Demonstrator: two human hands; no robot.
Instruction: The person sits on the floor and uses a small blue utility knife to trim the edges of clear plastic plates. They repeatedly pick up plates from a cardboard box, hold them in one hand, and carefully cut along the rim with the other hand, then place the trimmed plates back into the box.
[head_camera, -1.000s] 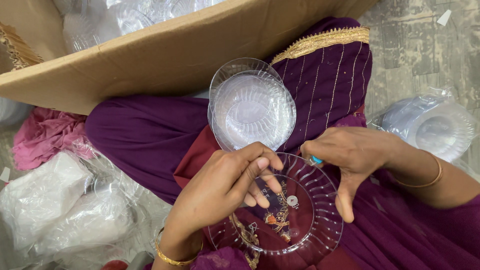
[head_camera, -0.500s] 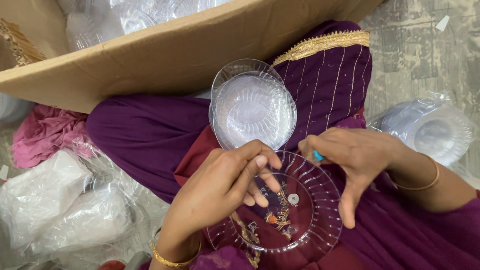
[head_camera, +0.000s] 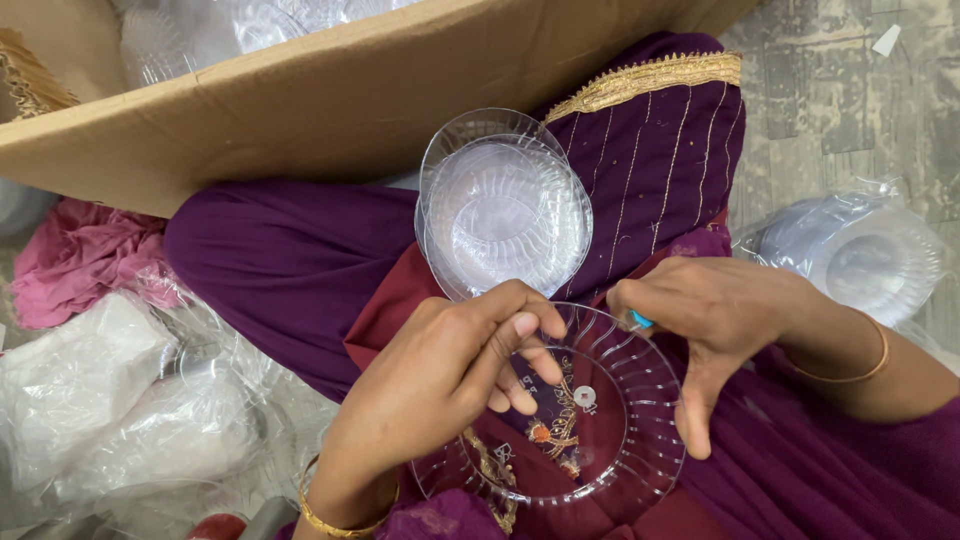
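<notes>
Clear plastic plate (head_camera: 610, 440), round w/ ribbed rim, lies on the lap over maroon cloth; a small round white sticker (head_camera: 585, 397) sits near its centre. Left hand (head_camera: 440, 380) curled over plate's left edge, fingers closed on the rim. Right hand (head_camera: 715, 315) pinches plate's top-right rim, a small blue bit at fingertips, thumb hanging down. Stack of clear plates (head_camera: 505, 210) just above, on purple cloth. Cardboard box (head_camera: 330, 100) behind holds more clear plastic ware. Bagged plates (head_camera: 865, 255) at right on floor.
</notes>
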